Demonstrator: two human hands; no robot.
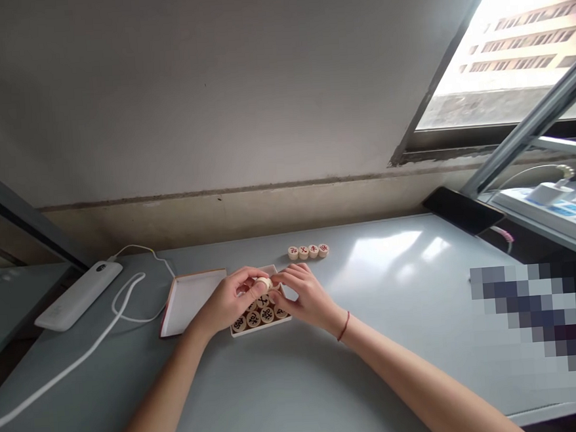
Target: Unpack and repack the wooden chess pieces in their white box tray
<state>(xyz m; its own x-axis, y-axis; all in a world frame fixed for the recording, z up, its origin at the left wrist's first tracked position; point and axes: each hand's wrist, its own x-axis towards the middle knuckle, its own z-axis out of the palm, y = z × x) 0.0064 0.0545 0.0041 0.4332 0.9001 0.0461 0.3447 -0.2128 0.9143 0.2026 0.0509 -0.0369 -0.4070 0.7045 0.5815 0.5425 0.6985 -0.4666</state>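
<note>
My left hand pinches a pale round xiangqi piece above a small white box. Close by, at the box's right side, my right hand is closed, its thumb and fingertips drawn together. Something pale shows at its fingertips, but I cannot tell whether it is a piece or part of the box. Inside the box lie wooden xiangqi pieces with black characters, partly hidden by both hands. Behind the box, several pieces with red characters stand side by side in a row on the grey table.
The shallow box lid lies left of the box, white inside. Farther left are a white power bank and a looping white cable. A dark phone leans at the back right, near a metal frame. A wall borders the table.
</note>
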